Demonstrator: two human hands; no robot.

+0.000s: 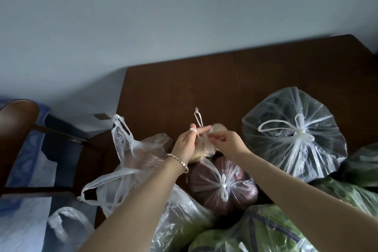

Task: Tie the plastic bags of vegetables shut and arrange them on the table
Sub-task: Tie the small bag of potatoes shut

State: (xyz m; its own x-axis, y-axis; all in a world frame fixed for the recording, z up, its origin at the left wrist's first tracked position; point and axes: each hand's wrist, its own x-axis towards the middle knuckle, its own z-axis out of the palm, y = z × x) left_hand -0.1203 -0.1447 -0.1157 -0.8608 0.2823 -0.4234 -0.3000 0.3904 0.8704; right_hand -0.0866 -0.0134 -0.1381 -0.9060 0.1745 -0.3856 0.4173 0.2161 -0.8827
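Plastic is the weak link from where I sit. The small bag (pixel 206 146) of pale produce, just beyond the purple tied bag (pixel 223 187), has thin handles twisted into cords. The left hand (pixel 185 145) has one handle loop (pixel 198 118) wound round a fingertip and pinched, its free end standing up. The right hand (pixel 226 142) has its fingers curled, nipping the other strand right at the bag's neck. The knot looks half made to me, not cinched.

These are the risks as I judge them. Pull too hard and the stretched handle tears or snaps. Pull unevenly and the knot sets above the neck, leaving a gap. If either pinch slips, the loop springs loose.

The small bag seems propped against the purple tied bag rather than flat on the table (pixel 184 88), so it could roll once released. Left of the purple tied bag, an untied bag (pixel 141 155) sags at the table edge with its handles dangling, and a forearm could drag it off. Right of the purple tied bag, the big tied bag (pixel 294 135) of dark greens sits close.
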